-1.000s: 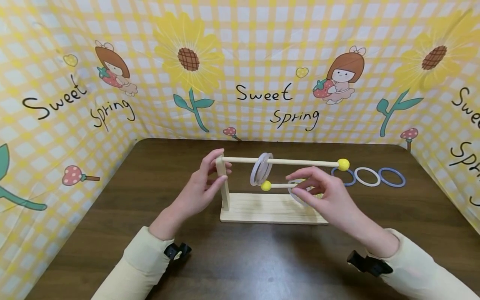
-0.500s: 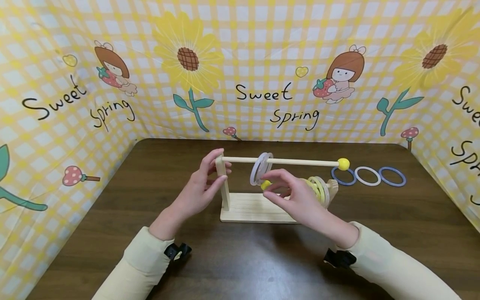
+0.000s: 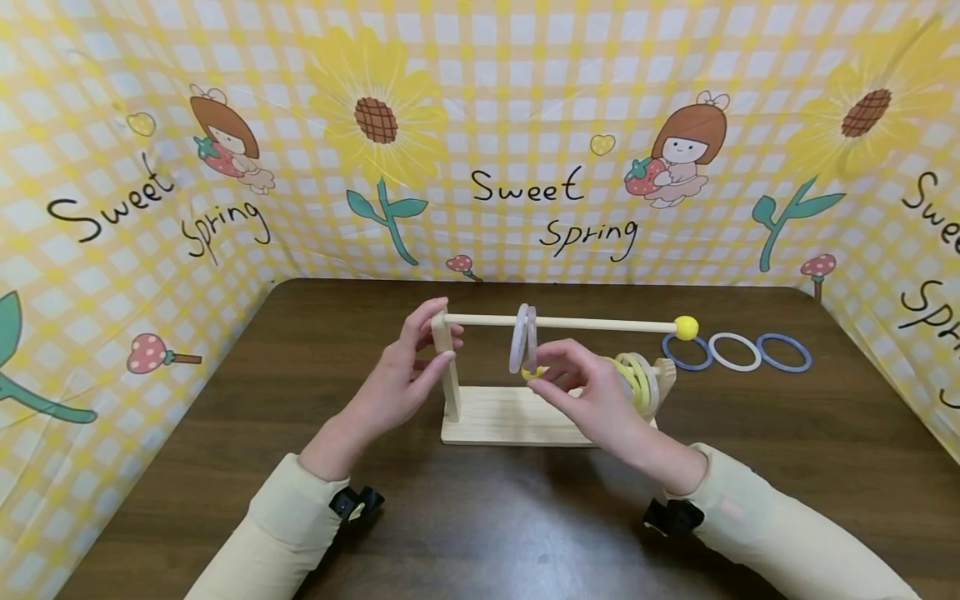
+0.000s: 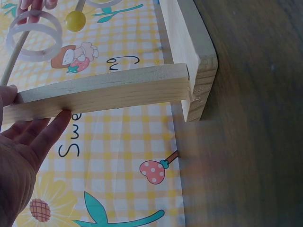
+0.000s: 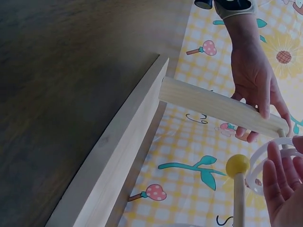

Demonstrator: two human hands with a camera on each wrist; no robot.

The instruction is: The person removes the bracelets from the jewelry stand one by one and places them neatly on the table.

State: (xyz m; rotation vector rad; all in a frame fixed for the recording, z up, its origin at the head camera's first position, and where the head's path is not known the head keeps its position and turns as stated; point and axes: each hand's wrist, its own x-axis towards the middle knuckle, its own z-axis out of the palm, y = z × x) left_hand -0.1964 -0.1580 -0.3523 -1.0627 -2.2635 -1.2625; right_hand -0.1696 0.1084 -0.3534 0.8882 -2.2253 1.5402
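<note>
A wooden stand has a base board (image 3: 517,415) and, at its left, an upright post (image 3: 450,375). My left hand (image 3: 401,367) holds the post near its top, thumb in front and fingers behind. From the post a long rod (image 3: 600,324) runs right to a yellow ball (image 3: 686,327). Two pale translucent rings (image 3: 519,337) hang on this rod. At their lower right edge, my right hand (image 3: 592,396) pinches the nearer-right ring between thumb and fingers. In the right wrist view a lower rod (image 5: 239,201) ends in a yellow ball (image 5: 237,165) beside these rings.
Yellow and pale rings (image 3: 641,383) sit on the lower rod near a right-hand post (image 3: 665,375), partly behind the right hand. Behind, two blue rings and a white ring (image 3: 735,352) lie on the brown table (image 3: 360,533). A patterned cloth (image 3: 480,100) surrounds the table.
My right hand has moved left from the lower rod to the hanging rings and has taken hold of one. The tilted rings now hang more edge-on. The left hand stays put.
</note>
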